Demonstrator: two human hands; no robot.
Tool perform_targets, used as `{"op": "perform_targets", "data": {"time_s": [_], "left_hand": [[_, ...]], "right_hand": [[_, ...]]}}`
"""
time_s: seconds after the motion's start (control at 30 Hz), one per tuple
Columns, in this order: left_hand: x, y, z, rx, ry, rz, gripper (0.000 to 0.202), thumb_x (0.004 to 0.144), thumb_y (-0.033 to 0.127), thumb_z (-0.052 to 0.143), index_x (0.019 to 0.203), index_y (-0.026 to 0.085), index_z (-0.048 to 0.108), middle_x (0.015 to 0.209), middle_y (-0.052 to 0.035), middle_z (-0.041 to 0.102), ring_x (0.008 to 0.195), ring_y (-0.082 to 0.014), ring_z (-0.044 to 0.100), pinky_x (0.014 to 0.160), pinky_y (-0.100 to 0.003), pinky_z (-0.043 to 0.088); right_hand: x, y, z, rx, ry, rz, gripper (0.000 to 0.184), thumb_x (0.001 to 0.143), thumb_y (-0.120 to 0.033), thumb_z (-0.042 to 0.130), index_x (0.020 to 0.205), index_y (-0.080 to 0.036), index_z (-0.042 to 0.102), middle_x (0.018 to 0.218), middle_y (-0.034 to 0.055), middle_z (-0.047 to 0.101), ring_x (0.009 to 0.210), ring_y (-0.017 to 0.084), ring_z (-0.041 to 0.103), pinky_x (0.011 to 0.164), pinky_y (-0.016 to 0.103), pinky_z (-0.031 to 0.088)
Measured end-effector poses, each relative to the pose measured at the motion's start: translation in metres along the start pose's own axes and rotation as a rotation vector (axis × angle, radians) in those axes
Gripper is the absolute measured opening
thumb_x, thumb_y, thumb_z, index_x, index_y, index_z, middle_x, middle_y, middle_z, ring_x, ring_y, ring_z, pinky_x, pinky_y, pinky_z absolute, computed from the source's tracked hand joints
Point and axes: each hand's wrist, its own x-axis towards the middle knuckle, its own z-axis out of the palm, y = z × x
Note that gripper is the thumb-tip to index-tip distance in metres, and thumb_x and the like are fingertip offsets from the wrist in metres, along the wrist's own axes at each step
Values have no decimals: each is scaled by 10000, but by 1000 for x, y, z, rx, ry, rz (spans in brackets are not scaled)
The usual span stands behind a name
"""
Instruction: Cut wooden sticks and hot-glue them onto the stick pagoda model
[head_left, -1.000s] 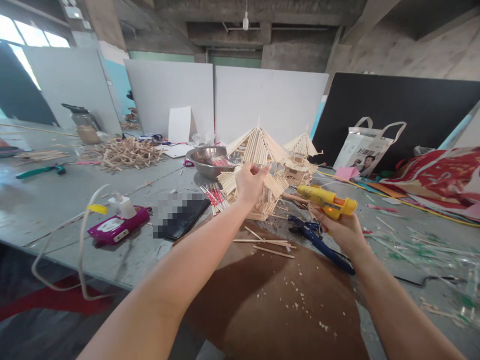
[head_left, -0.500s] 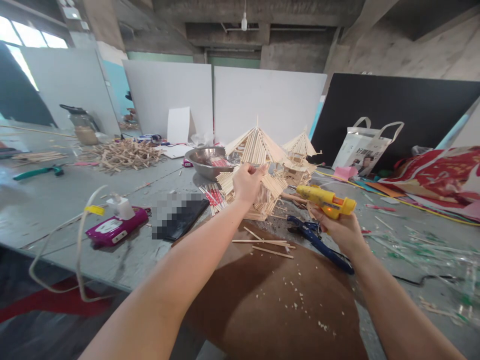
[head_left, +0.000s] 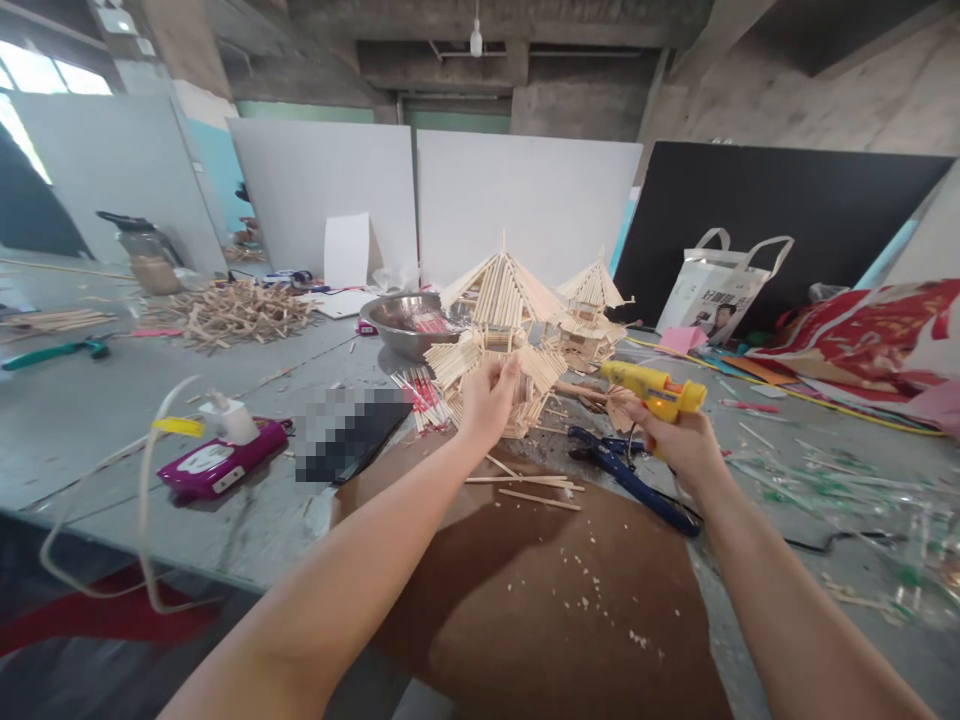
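My left hand is in front of a pagoda model built from thin wooden sticks. Its thumb and fingers are pinched together at the lower roof; whatever they hold is hidden. To the right, my right hand is wrapped round the grip of a yellow hot glue gun, with the nozzle pointing left toward the model. An orange light glows on the gun. Behind stands a smaller stick pagoda. Loose wooden sticks lie below my left hand on a brown board.
Blue-handled pliers lie under the glue gun. At left are a phone, a purple power strip and a heap of sticks. A metal bowl sits behind the model. Clear plastic scraps lie at right.
My left hand has moved down from the upper roof's edge to the lower roof, still pinched. My right hand keeps the glue gun beside the model. The view has shifted slightly.
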Motion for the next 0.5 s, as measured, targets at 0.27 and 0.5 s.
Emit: {"op": "perform_targets", "data": {"time_s": [0.27,0.5], "left_hand": [[-15,-21,-1,341,-271,282,339,795,359,331,547,168,460,490,13,493,492,-94,451,533,-212,320],[-14,-27,1,570,-477,413,219,792,255,341,714,175,529,659,12,598,568,-88,494,575,-204,333]], "right_hand": [[23,40,-27,-107,185,270,291,541,-383,651,667,-156,519,339,-77,406,283,69,377,287,178,280],[26,56,-34,-45,230,346,210,614,-302,611,665,-177,450,468,-59,484,277,50,379,269,180,310]]}}
